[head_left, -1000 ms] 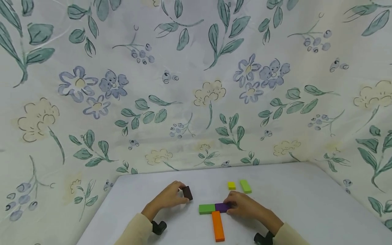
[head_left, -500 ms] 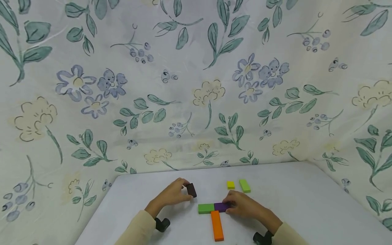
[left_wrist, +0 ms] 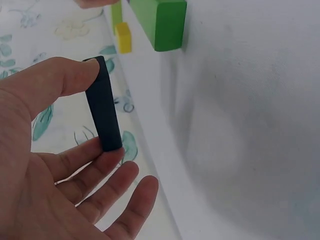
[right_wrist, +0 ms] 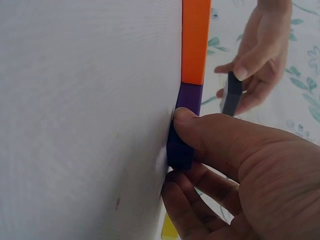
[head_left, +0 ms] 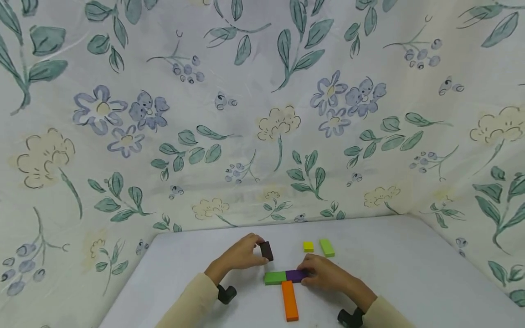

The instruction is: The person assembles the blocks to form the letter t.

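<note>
Between thumb and fingertips, my left hand [head_left: 242,253] pinches a dark brown block [head_left: 267,251], held up off the table and tilted. The left wrist view shows that dark block [left_wrist: 104,110] gripped by its ends, with the green block [left_wrist: 169,25] beyond it. My right hand [head_left: 326,274] pinches the right end of a purple block [head_left: 293,276] lying on the table. Its left end meets the green block [head_left: 275,278]. An orange block [head_left: 289,301] runs from their joint towards me, making a T shape. Fingers hide part of the purple block.
Behind the right hand lie a small yellow block [head_left: 308,246] and a lime green block [head_left: 326,247]. The white table [head_left: 377,255] ends at a flower-patterned cloth [head_left: 246,136] at the back and sides. A black wrist device [head_left: 227,294] sits under the left wrist.
My left hand has moved right and a little away from me, carrying the dark brown block closer to the green one. The right hand stays on the purple block.
</note>
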Action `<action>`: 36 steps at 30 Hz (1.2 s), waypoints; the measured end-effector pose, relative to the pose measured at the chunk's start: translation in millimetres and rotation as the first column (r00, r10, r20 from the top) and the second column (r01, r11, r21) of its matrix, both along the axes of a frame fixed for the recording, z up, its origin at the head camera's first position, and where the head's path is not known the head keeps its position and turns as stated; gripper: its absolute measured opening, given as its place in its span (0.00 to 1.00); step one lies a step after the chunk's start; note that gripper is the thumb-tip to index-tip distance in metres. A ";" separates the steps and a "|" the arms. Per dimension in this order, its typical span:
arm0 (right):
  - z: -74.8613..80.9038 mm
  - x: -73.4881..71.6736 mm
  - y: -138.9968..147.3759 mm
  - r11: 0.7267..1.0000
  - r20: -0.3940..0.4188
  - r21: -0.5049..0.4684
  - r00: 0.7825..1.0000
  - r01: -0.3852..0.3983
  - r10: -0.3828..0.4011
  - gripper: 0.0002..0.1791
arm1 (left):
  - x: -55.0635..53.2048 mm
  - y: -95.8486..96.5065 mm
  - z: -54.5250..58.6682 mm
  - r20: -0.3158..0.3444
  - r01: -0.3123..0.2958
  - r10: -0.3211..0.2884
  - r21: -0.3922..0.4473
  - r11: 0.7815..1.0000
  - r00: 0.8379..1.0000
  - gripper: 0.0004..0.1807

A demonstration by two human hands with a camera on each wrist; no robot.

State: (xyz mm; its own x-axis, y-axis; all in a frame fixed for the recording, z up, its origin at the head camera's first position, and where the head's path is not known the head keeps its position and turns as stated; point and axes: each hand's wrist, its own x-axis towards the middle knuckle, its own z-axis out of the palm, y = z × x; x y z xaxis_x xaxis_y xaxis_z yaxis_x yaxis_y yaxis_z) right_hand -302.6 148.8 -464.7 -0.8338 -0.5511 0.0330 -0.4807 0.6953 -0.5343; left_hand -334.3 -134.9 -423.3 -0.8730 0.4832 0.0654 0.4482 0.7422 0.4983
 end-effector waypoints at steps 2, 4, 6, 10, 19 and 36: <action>1.0 0.6 -0.4 1.000 -0.002 -0.003 1.000 -0.003 0.003 0.15 | 0.6 3.7 2.5 0.000 0.010 -0.010 -0.009 1.000 1.000 0.31; 2.2 1.2 -0.5 1.000 -0.004 -0.005 1.000 -0.008 0.008 0.15 | 1.1 7.1 3.5 0.007 0.016 -0.016 -0.012 1.000 1.000 0.31; 2.5 1.5 -0.6 1.000 -0.008 -0.005 1.000 -0.017 0.017 0.15 | 1.9 10.0 3.4 0.020 0.015 -0.015 -0.011 1.000 1.000 0.31; 1.6 0.4 0.5 1.000 -0.016 0.001 1.000 -0.027 0.027 0.15 | 0.7 16.4 -0.3 0.045 0.010 -0.010 -0.008 1.000 0.999 0.31; 0.7 -1.0 0.8 1.000 -0.005 -0.006 1.000 -0.016 0.016 0.16 | -5.3 28.9 -10.3 0.059 0.026 -0.026 -0.006 1.000 0.998 0.31; -0.2 -0.4 2.2 1.000 -0.014 0.002 1.000 -0.017 0.017 0.15 | -7.2 44.3 -20.0 0.110 0.036 -0.030 -0.049 0.998 0.993 0.31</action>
